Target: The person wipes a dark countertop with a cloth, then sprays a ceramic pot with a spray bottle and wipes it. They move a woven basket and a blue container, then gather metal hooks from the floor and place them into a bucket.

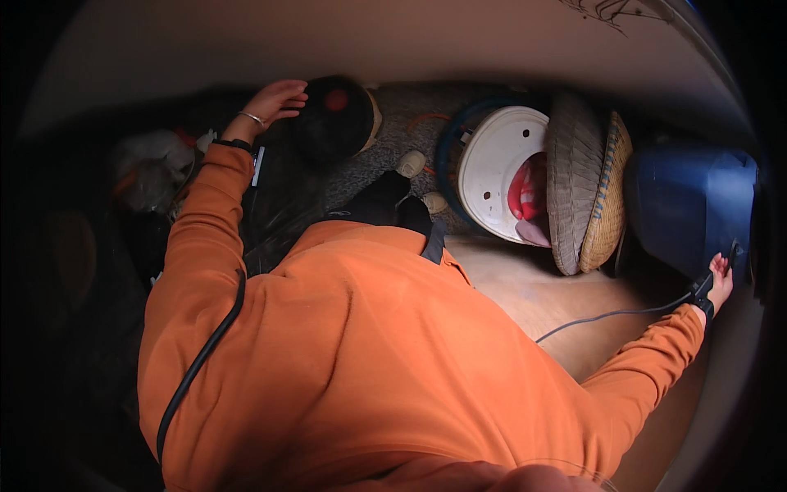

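Note:
My left hand (284, 101) is raised at the upper left, fingers apart and holding nothing. Beside its fingertips is a dark round object with a red spot (336, 100). Far to the right, my right hand (720, 284) is against the lower side of a blue plastic container (682, 209); a small dark part there lies by the fingers, and whether they grip it cannot be told. Two woven baskets (605, 203) stand on edge left of the container. Next to them a white perforated plastic basin or lid (492, 166) leans, with something red and white behind its opening.
A grey cable (615, 316) runs from near the right wrist across the tan floor (516, 270). Whitish bags (150, 160) lie in shadow at the left. A blue hoop-like rim (444, 160) curves behind the basin. A pale wall (369, 37) crosses the top.

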